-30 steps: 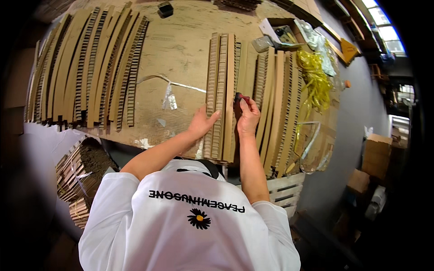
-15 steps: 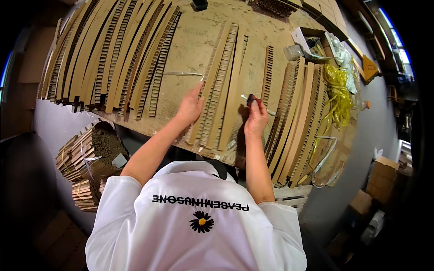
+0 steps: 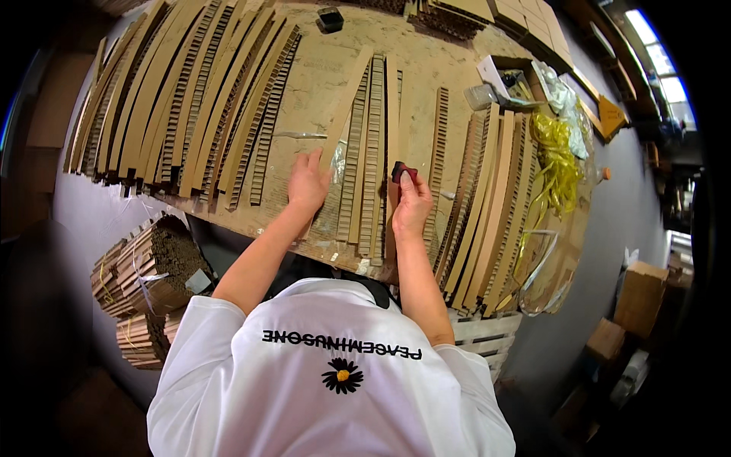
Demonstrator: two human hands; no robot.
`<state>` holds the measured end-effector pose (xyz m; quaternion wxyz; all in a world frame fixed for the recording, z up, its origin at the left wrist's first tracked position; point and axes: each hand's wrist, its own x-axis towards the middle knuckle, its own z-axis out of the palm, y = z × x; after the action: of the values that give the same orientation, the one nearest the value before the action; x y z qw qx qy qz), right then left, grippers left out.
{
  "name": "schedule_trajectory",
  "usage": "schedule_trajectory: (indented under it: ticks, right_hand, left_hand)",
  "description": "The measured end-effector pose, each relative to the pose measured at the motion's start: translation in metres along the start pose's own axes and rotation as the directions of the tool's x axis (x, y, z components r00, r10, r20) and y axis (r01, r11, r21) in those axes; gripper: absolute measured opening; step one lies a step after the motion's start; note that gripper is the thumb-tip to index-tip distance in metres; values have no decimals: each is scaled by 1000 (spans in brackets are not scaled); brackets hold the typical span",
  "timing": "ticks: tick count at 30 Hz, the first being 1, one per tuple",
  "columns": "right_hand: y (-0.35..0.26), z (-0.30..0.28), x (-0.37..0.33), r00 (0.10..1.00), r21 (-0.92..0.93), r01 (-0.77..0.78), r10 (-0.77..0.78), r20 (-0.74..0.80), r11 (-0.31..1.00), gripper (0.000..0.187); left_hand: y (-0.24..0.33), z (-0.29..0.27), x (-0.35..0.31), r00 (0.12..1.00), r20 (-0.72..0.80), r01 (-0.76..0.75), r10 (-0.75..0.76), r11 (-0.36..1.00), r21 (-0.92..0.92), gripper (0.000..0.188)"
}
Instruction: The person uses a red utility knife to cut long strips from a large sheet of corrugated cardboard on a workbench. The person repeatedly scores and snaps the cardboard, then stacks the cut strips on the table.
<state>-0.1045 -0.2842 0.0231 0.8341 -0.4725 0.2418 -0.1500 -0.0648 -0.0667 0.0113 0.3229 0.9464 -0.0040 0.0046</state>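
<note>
My left hand (image 3: 307, 181) lies flat, fingers spread, on a long brown cardboard honeycomb strip (image 3: 344, 145) in the middle of the workbench (image 3: 320, 84). My right hand (image 3: 412, 204) grips a small dark red tool (image 3: 402, 170) held against the edge of a neighbouring strip (image 3: 372, 152). Several strips lie side by side between and around both hands, running away from me.
A large row of cardboard strips (image 3: 190, 107) covers the bench's left half, another row (image 3: 487, 198) its right. Yellow strapping (image 3: 560, 164) and clear plastic lie far right. Bundled cardboard stacks (image 3: 145, 282) stand on the floor left; boxes (image 3: 640, 297) right.
Both hands have stayed on the middle strips, shifting a little toward me along them. The view has swung, so the bench sits lower and more to the right.
</note>
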Motion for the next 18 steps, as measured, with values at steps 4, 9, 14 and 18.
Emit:
schedule_trajectory:
  ticks: [4, 9, 14, 18]
  right_hand:
    - [-9, -2, 7, 998, 35, -25, 23, 55, 999, 21]
    - [-13, -15, 15, 990, 36, -55, 49, 134, 998, 24]
    - [-16, -24, 16, 981, 54, -107, 96, 169, 993, 24]
    - [-12, -26, 20, 974, 48, -149, 138, 178, 988, 24]
  left_hand:
    - [14, 8, -13, 991, -132, 4, 2, 999, 45, 49]
    - [16, 1, -9, 982, -172, 111, -75, 972, 207, 48]
    - [18, 11, -8, 980, -187, -19, 69, 966, 256, 36]
    - [27, 16, -6, 929, -315, -92, 196, 944, 318, 29]
